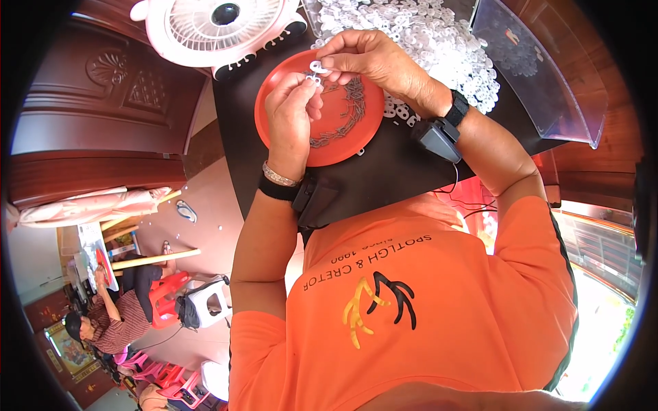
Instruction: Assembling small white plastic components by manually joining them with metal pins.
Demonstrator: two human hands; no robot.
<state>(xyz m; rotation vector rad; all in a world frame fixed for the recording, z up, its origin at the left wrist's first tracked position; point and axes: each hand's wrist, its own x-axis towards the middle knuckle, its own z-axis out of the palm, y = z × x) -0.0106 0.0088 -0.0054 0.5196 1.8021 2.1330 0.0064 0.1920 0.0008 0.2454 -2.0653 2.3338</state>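
Note:
Above a round red plate (373,130), my two hands meet close together. Between the thumb and fingers of my left hand (289,113) is a small white plastic piece (313,79) with round holes. My right hand (370,58) pinches another small white plastic ring piece (317,66), just above the first; whether the two touch I cannot tell. Many thin grey metal pins (353,113) lie on the plate, mostly in a curved band along its right and lower side. Beyond my right hand spreads a big heap of similar white plastic pieces (439,34).
The dark table (391,168) carries a pink-and-white fan (219,34) at the far left. A clear plastic panel (555,82) stands at the right. On the left, another person (127,318) sits near a red chair (168,298). A slipper (186,211) lies on the floor.

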